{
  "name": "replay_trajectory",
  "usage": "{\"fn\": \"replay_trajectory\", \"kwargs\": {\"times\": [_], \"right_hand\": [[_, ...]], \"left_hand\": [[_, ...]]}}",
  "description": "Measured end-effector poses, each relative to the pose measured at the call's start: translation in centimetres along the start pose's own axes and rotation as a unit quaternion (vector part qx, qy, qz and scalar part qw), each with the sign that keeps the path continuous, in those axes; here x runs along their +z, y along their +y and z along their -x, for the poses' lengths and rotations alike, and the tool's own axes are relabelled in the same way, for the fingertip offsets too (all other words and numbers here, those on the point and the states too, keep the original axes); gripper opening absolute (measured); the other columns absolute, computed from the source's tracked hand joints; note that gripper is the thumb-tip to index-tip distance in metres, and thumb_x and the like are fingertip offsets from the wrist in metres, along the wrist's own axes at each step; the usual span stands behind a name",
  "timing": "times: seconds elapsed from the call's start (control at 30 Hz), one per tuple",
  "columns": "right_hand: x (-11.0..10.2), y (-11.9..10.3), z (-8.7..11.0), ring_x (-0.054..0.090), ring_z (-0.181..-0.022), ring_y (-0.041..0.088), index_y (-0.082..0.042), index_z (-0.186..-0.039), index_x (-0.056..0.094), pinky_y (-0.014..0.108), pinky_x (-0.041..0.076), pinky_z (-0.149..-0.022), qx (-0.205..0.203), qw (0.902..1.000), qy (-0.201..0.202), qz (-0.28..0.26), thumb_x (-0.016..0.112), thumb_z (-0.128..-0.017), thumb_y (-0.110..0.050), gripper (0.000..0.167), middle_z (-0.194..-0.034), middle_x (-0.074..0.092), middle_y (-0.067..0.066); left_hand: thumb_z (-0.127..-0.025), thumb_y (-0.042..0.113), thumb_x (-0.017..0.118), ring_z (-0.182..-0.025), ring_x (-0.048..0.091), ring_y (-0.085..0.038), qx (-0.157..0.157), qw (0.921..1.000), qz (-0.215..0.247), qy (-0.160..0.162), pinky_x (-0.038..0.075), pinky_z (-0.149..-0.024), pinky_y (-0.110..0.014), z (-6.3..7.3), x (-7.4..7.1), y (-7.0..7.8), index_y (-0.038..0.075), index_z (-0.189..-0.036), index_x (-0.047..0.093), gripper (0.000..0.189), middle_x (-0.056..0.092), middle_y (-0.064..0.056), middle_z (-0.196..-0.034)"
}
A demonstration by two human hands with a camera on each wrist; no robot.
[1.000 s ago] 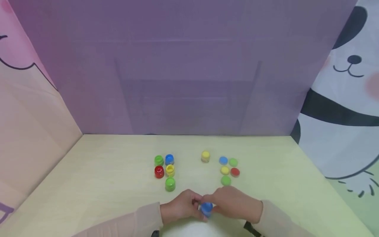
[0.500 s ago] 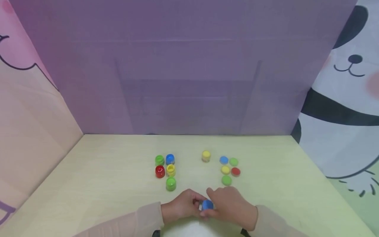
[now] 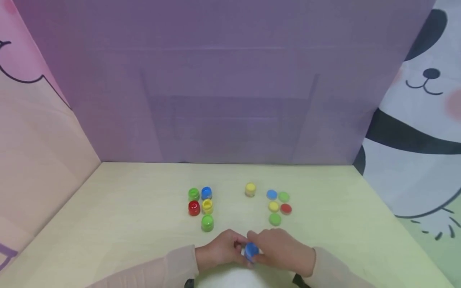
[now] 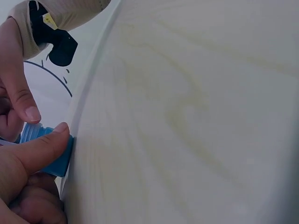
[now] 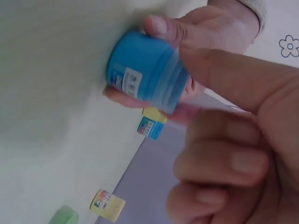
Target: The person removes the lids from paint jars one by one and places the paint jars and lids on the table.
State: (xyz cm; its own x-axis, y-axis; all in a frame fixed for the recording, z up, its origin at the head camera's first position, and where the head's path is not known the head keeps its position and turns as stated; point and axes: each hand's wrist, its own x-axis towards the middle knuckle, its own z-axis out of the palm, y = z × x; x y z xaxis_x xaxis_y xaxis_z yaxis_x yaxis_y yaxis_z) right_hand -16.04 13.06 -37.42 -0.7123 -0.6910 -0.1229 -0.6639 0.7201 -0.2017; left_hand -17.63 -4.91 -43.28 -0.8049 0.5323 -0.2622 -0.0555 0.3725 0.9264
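Near the table's front edge, my left hand (image 3: 226, 249) grips a small blue jar (image 5: 135, 67) round its body. The jar bears a white printed label and touches the table in the right wrist view. My right hand (image 3: 282, 249) pinches the jar's blue lid (image 3: 251, 251) between thumb and forefinger. Its other fingers are curled beside the lid in the right wrist view. From the left wrist, the jar (image 4: 58, 156) appears partly hidden behind the left thumb, with the right thumb touching its ridged lid.
Left of centre stand several uncapped jars: green (image 3: 193, 194), blue (image 3: 206, 193), red (image 3: 194, 208), yellow (image 3: 207, 207) and another green (image 3: 207, 223). A yellow-topped jar (image 3: 250, 189) stands farther back. Several loose lids (image 3: 273, 206) lie to the right. A purple panel (image 3: 230, 100) closes the back.
The right forefinger lay across the lid, lifted as the hand turned, and now is back at the lid's rim. The left hand and the jar have stayed in place.
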Motion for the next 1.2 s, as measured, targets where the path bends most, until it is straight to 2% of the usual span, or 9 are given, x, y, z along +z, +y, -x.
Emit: {"fn": "replay_trajectory", "kwargs": {"times": [0.1,0.2,0.33,0.4,0.5,0.63,0.73,0.83,1.2], "right_hand": [[-0.2,0.2,0.1,0.038,-0.052,0.003,-0.015,-0.098,0.055,0.018,0.036,-0.051,-0.016,0.9998,-0.012,-0.001,0.07,-0.084,-0.022,0.022,-0.062,0.047,-0.01],[-0.4,0.5,0.2,0.038,-0.052,0.002,-0.018,-0.108,0.059,0.018,0.036,-0.052,-0.029,0.9994,-0.02,-0.003,0.07,-0.084,-0.017,0.026,-0.061,0.049,-0.011],[-0.4,0.9,0.3,0.038,-0.052,0.001,-0.021,-0.109,0.06,0.017,0.037,-0.052,-0.052,0.9982,-0.011,-0.026,0.069,-0.083,-0.011,0.029,-0.062,0.05,-0.012],[-0.2,0.9,0.2,0.039,-0.054,0.001,-0.02,-0.109,0.058,0.017,0.037,-0.053,-0.056,0.9975,-0.01,-0.043,0.07,-0.084,-0.015,0.028,-0.065,0.052,-0.013],[0.2,0.8,0.1,0.038,-0.054,0.0,-0.018,-0.102,0.054,0.017,0.037,-0.05,-0.047,0.9978,0.005,-0.046,0.07,-0.084,-0.03,0.026,-0.066,0.049,-0.013],[0.5,0.1,0.1,0.032,-0.048,0.003,-0.015,-0.089,0.049,0.019,0.029,-0.043,0.002,0.9989,0.047,-0.005,0.065,-0.083,-0.048,0.037,-0.058,0.039,-0.011],[0.6,-0.5,0.1,0.03,-0.045,0.005,-0.013,-0.083,0.05,0.021,0.027,-0.04,0.049,0.9967,0.061,0.021,0.064,-0.082,-0.052,0.041,-0.055,0.036,-0.009],[0.7,-0.9,0.1,0.031,-0.045,0.006,-0.012,-0.079,0.052,0.022,0.028,-0.041,0.075,0.9953,0.054,0.028,0.065,-0.082,-0.051,0.042,-0.055,0.036,-0.008],[0.6,-0.4,-0.1,0.034,-0.048,0.006,-0.013,-0.081,0.051,0.02,0.032,-0.044,0.034,0.9985,0.033,0.026,0.068,-0.083,-0.039,0.031,-0.058,0.039,-0.009]], "left_hand": [[-0.069,0.005,0.081,-0.052,0.036,-0.01,-0.005,1.0,0.003,-0.001,0.029,-0.052,-0.02,0.0,0.0,-0.1,0.022,-0.093,0.075,0.03,0.044,0.004,-0.053],[-0.068,0.005,0.081,-0.053,0.037,-0.011,-0.011,0.9999,0.004,0.006,0.03,-0.053,-0.02,0.0,0.1,-0.2,0.02,-0.088,0.074,0.026,0.045,0.004,-0.054],[-0.067,0.005,0.082,-0.055,0.038,-0.011,-0.014,0.9998,0.004,0.011,0.03,-0.054,-0.021,-0.1,0.3,-0.3,0.018,-0.083,0.073,0.023,0.045,0.004,-0.056],[-0.067,0.004,0.081,-0.056,0.037,-0.011,-0.014,0.9998,0.004,0.01,0.03,-0.054,-0.021,-0.1,0.3,-0.3,0.018,-0.084,0.073,0.023,0.044,0.004,-0.056],[-0.069,0.003,0.08,-0.055,0.037,-0.011,-0.017,0.9998,0.007,0.008,0.029,-0.052,-0.02,-0.2,0.2,-0.3,0.018,-0.089,0.074,0.026,0.044,0.004,-0.055],[-0.071,0.002,0.078,-0.053,0.037,-0.009,-0.001,1.0,0.007,0.003,0.028,-0.05,-0.018,-0.2,0.1,-0.3,0.018,-0.093,0.075,0.027,0.045,0.005,-0.055],[-0.07,0.003,0.079,-0.054,0.038,-0.008,0.01,0.9999,0.003,0.003,0.029,-0.05,-0.017,-0.2,0.1,-0.3,0.019,-0.09,0.075,0.027,0.046,0.005,-0.055],[-0.067,0.003,0.081,-0.053,0.038,-0.008,0.007,0.9999,0.0,0.01,0.029,-0.05,-0.017,-0.2,0.2,-0.3,0.021,-0.088,0.075,0.028,0.047,0.005,-0.054],[-0.067,0.005,0.082,-0.053,0.038,-0.007,0.005,0.9999,-0.003,0.009,0.029,-0.05,-0.017,-0.2,0.1,-0.2,0.021,-0.089,0.075,0.029,0.047,0.005,-0.054]]}}
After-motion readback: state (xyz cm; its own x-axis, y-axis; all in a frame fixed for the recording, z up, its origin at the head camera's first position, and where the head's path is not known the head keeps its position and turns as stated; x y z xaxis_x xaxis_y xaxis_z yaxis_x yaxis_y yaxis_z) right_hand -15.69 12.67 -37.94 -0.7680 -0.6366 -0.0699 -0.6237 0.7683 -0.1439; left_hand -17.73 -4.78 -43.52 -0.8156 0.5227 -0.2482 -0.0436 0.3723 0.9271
